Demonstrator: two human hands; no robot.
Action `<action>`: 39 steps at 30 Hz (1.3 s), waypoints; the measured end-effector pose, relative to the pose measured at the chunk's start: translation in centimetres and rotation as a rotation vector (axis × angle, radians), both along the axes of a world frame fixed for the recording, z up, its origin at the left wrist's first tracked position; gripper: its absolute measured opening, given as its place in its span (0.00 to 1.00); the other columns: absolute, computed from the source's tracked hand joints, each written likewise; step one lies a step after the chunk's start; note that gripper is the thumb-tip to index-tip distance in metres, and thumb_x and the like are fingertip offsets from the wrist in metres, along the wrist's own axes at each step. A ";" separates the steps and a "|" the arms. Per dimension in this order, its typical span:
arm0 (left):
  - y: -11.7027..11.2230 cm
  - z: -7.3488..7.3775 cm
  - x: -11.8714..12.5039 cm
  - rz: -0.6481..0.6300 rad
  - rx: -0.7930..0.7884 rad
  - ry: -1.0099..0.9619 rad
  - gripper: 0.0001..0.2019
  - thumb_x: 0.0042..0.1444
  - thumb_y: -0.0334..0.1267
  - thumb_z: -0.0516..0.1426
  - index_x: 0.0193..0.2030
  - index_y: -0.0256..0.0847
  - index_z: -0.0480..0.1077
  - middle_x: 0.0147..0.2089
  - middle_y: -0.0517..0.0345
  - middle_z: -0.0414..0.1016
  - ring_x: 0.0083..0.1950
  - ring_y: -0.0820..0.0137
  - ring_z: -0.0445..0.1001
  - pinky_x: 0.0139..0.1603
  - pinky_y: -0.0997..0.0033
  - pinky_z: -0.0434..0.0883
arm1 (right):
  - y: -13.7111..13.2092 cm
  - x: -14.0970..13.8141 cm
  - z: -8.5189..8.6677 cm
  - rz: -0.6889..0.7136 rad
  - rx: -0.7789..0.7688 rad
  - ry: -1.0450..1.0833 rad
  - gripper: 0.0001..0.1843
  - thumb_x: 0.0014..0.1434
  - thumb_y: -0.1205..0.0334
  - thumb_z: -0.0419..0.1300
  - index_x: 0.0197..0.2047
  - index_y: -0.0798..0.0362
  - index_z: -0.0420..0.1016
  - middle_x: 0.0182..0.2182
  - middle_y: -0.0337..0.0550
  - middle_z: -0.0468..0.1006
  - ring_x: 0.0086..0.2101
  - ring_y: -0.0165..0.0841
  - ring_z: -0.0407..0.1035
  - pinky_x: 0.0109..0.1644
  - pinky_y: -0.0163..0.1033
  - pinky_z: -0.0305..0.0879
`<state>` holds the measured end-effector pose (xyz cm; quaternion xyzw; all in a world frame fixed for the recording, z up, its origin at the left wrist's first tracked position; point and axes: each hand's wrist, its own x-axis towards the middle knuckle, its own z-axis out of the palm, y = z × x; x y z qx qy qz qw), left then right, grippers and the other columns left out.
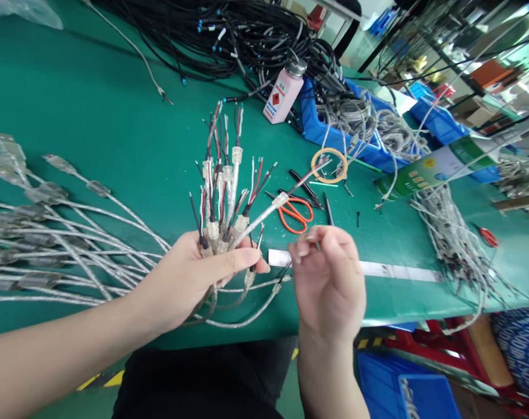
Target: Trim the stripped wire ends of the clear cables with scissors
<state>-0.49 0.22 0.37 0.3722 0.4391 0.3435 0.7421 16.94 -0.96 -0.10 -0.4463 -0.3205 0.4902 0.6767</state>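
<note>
Clear cables [259, 224] are pinched below their wires [210, 138] by the grip of the left hand [179, 279], above the green desk [93, 105], their USB plugs [11, 148] spread to the left. The right hand [329, 279] is held near, fingers curled; whether anything is pinched there cannot be told. Orange-handled scissors [298, 216] are laid beyond.

The left hand [198, 273] grips a bunch of clear cables [213, 228], red, white and black wire ends [240, 122] fanning upward, USB plugs [11, 150] lying to the left on the green desk [72, 116]. The right hand [327, 279], fingers curled, hovers just beside it, partly hiding a white strip [395, 271]. Beyond are orange-handled scissors [297, 214], a yellowish ring [313, 169], a pink bottle [284, 93] and heaped black cables [194, 41].
</note>
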 end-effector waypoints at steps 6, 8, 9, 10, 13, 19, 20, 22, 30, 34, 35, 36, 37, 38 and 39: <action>0.2 0.1 0.5 0.142 -0.020 -0.074 0.08 0.52 0.40 0.66 0.31 0.40 0.74 0.23 0.66 0.63 0.25 0.77 0.59 0.25 0.77 0.58 | -2.6 -1.2 -0.7 0.421 -0.127 -0.292 0.07 0.61 0.60 0.65 0.43 0.49 0.78 0.31 0.39 0.80 0.29 0.28 0.70 0.34 0.34 0.68; 0.3 0.1 0.5 0.153 -0.052 -0.096 0.08 0.50 0.40 0.67 0.30 0.40 0.75 0.23 0.66 0.64 0.24 0.78 0.61 0.24 0.78 0.59 | -2.9 -1.7 -0.6 0.415 -0.133 -0.268 0.03 0.60 0.62 0.66 0.39 0.50 0.78 0.29 0.38 0.81 0.27 0.27 0.71 0.33 0.32 0.69; 0.3 0.2 0.5 0.149 -0.073 -0.105 0.08 0.49 0.39 0.67 0.31 0.40 0.75 0.23 0.65 0.66 0.24 0.78 0.62 0.24 0.78 0.59 | -2.9 -1.8 -0.6 0.400 -0.126 -0.248 0.02 0.61 0.63 0.65 0.38 0.50 0.78 0.28 0.37 0.81 0.27 0.26 0.71 0.32 0.32 0.69; 0.3 0.3 0.5 0.140 -0.097 -0.116 0.07 0.48 0.38 0.68 0.31 0.39 0.76 0.25 0.64 0.69 0.25 0.78 0.64 0.24 0.79 0.60 | -2.8 -1.9 -0.5 0.389 -0.119 -0.236 0.01 0.61 0.63 0.65 0.38 0.50 0.78 0.28 0.36 0.81 0.27 0.26 0.72 0.32 0.31 0.70; 0.3 0.5 0.5 0.079 -0.129 -0.166 0.06 0.48 0.36 0.68 0.29 0.39 0.76 0.27 0.62 0.74 0.25 0.78 0.65 0.24 0.79 0.63 | -2.7 -1.8 -0.4 0.396 -0.098 -0.257 0.01 0.61 0.63 0.65 0.38 0.51 0.78 0.28 0.37 0.81 0.29 0.27 0.74 0.33 0.31 0.71; 0.4 0.9 0.4 0.073 -0.116 -0.161 0.04 0.48 0.35 0.66 0.27 0.39 0.75 0.26 0.62 0.72 0.26 0.76 0.68 0.25 0.78 0.67 | -3.2 -1.8 -0.7 0.444 -0.119 -0.346 0.04 0.61 0.61 0.64 0.37 0.51 0.76 0.28 0.39 0.81 0.30 0.30 0.75 0.34 0.34 0.71; 0.4 0.9 0.5 0.091 -0.128 -0.145 0.05 0.48 0.35 0.65 0.27 0.39 0.75 0.26 0.62 0.71 0.26 0.75 0.68 0.25 0.77 0.67 | -3.3 -1.8 -0.9 0.451 -0.122 -0.352 0.04 0.61 0.60 0.64 0.37 0.51 0.75 0.28 0.39 0.81 0.29 0.30 0.74 0.33 0.34 0.70; 0.4 1.0 0.5 0.119 -0.142 -0.118 0.06 0.47 0.37 0.66 0.27 0.40 0.74 0.24 0.63 0.68 0.26 0.74 0.66 0.23 0.77 0.66 | -3.7 -2.0 -1.1 0.460 -0.134 -0.340 0.05 0.61 0.60 0.65 0.38 0.51 0.75 0.28 0.39 0.81 0.28 0.31 0.74 0.31 0.34 0.69; 0.1 0.8 0.4 0.085 -0.061 -0.077 0.06 0.53 0.40 0.62 0.31 0.41 0.74 0.20 0.67 0.57 0.22 0.79 0.55 0.19 0.81 0.57 | -4.6 -2.8 -1.2 0.452 -0.209 -0.243 0.07 0.60 0.58 0.66 0.36 0.51 0.74 0.27 0.40 0.82 0.27 0.31 0.75 0.30 0.33 0.69; 0.0 0.9 0.3 0.052 -0.029 -0.074 0.06 0.55 0.40 0.60 0.30 0.41 0.74 0.24 0.64 0.65 0.22 0.79 0.58 0.19 0.81 0.59 | -4.8 -2.9 -1.2 0.457 -0.209 -0.219 0.06 0.60 0.59 0.66 0.36 0.50 0.73 0.27 0.38 0.81 0.29 0.31 0.77 0.32 0.33 0.71; 0.0 1.0 0.3 0.065 -0.029 -0.071 0.06 0.55 0.39 0.61 0.29 0.41 0.73 0.25 0.64 0.68 0.23 0.79 0.59 0.19 0.81 0.60 | -4.8 -3.0 -1.2 0.459 -0.214 -0.218 0.07 0.60 0.59 0.66 0.36 0.50 0.72 0.27 0.38 0.81 0.30 0.31 0.77 0.32 0.33 0.71; 0.0 1.0 0.3 0.081 -0.033 -0.069 0.05 0.54 0.38 0.61 0.29 0.41 0.73 0.26 0.63 0.69 0.23 0.79 0.60 0.20 0.82 0.60 | -4.8 -3.0 -1.3 0.459 -0.219 -0.218 0.07 0.59 0.59 0.66 0.35 0.50 0.72 0.27 0.38 0.80 0.30 0.31 0.78 0.32 0.33 0.71; 0.0 1.0 0.4 0.093 -0.040 -0.072 0.05 0.54 0.37 0.61 0.29 0.41 0.73 0.26 0.63 0.70 0.22 0.79 0.60 0.20 0.82 0.60 | -4.8 -3.0 -1.3 0.459 -0.224 -0.220 0.08 0.59 0.58 0.66 0.35 0.50 0.72 0.27 0.38 0.80 0.30 0.32 0.78 0.32 0.33 0.71; 0.0 1.0 0.3 0.097 -0.044 -0.080 0.04 0.53 0.36 0.62 0.29 0.41 0.73 0.25 0.64 0.71 0.22 0.80 0.60 0.20 0.82 0.60 | -4.8 -3.0 -1.3 0.459 -0.229 -0.221 0.08 0.59 0.58 0.66 0.35 0.51 0.72 0.27 0.38 0.80 0.30 0.32 0.77 0.31 0.33 0.71; 0.0 0.9 0.3 0.101 -0.048 -0.090 0.04 0.53 0.36 0.62 0.29 0.41 0.73 0.26 0.64 0.72 0.22 0.80 0.61 0.20 0.82 0.60 | -4.9 -3.0 -1.3 0.461 -0.229 -0.220 0.08 0.59 0.58 0.66 0.35 0.51 0.71 0.27 0.38 0.80 0.29 0.31 0.77 0.31 0.33 0.71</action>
